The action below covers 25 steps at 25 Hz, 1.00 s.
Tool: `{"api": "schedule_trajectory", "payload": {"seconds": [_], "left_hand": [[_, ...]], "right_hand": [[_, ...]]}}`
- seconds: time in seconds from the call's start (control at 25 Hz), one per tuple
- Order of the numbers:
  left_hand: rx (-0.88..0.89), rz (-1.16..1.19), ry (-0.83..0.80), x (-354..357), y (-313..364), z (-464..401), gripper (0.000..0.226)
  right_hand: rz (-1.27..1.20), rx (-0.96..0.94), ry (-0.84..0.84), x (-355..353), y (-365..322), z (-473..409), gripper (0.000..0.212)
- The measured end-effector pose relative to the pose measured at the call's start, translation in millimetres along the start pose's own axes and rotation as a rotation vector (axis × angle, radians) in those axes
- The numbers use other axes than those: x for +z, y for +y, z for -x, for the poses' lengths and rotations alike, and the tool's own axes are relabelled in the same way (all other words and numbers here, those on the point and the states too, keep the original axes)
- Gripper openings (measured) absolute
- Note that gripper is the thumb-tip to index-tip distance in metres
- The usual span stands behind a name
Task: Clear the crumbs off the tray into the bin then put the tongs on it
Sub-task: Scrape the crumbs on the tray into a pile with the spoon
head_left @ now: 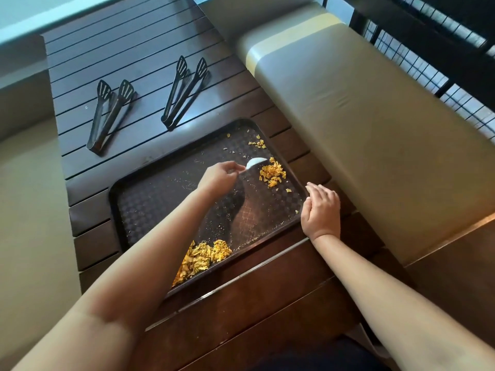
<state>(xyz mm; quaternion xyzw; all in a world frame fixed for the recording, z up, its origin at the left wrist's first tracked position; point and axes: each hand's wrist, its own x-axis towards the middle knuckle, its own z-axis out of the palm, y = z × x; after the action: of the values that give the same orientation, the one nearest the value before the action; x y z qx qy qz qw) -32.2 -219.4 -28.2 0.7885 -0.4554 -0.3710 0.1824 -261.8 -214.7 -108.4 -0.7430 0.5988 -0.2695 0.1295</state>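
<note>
A dark checkered tray (150,199) lies on the slatted wooden table. Yellow crumbs (272,172) are heaped near its right edge, a bigger heap of crumbs (206,254) sits at its near edge, and a few crumbs (257,143) lie at the far corner. My left hand (218,178) is over the tray and pinches a small white piece (255,162) beside the right heap. My right hand (321,210) rests with relaxed fingers against the tray's right rim. Two black tongs (109,116) (184,92) lie on the table beyond the tray. No bin is in view.
The dark slatted table (134,49) runs away from me. A beige padded bench (361,116) lies along its right side, with a dark railing (428,36) behind it. A pale floor (29,210) lies to the left.
</note>
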Motion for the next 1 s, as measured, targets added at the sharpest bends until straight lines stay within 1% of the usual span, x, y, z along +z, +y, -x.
{"api": "schedule_trajectory", "payload": {"seconds": [0.12, 0.32, 0.36, 0.4, 0.44, 0.52, 0.56, 0.6, 0.64, 0.72, 0.92, 1.0], "left_hand": [[0.026, -0.037, -0.186, 5.6, 4.2, 8.5, 0.029], [0.033, -0.134, -0.421, -4.6, -3.3, 21.7, 0.028], [0.035, -0.128, -0.443, -7.5, -4.6, 24.0, 0.027], [0.034, -0.084, -0.426, -9.8, -5.2, 26.5, 0.026], [0.028, -0.017, -0.361, -11.0, -5.9, 27.5, 0.026], [0.0, 0.08, -0.155, -10.4, -8.1, 26.0, 0.025], [-0.017, 0.092, -0.082, -9.4, -8.5, 25.2, 0.026], [-0.029, 0.09, -0.059, -7.5, -8.7, 24.8, 0.026], [-0.034, 0.083, -0.079, -5.1, -8.9, 25.6, 0.026], [-0.031, 0.052, -0.169, -0.3, -9.6, 30.7, 0.026], [0.002, -0.113, -0.382, 2.3, -15.3, 49.2, 0.024], [0.035, -0.125, -0.393, 1.8, -11.4, 54.2, 0.019]], "right_hand": [[0.003, -0.006, 0.0, 0.3, 0.0, 0.0, 0.046], [0.006, -0.006, -0.004, 0.3, 0.6, -0.1, 0.047], [0.006, -0.008, -0.004, 0.0, 0.3, 0.1, 0.047], [0.005, -0.01, -0.004, -0.1, 0.1, 0.0, 0.046], [0.003, -0.012, -0.005, -0.5, -0.1, -0.1, 0.046], [0.003, -0.011, -0.005, -1.3, -0.4, 0.3, 0.046], [0.004, -0.01, -0.006, -1.7, -0.4, 0.7, 0.046], [0.004, -0.007, -0.007, -2.1, -0.6, 0.8, 0.047], [0.001, -0.003, -0.009, -2.4, -0.6, 0.6, 0.047], [-0.003, -0.006, -0.008, -2.8, -0.8, 1.4, 0.048], [-0.007, -0.006, -0.004, -2.0, -0.6, 1.1, 0.047], [-0.005, -0.004, 0.001, -1.3, -0.5, 1.1, 0.047]]}}
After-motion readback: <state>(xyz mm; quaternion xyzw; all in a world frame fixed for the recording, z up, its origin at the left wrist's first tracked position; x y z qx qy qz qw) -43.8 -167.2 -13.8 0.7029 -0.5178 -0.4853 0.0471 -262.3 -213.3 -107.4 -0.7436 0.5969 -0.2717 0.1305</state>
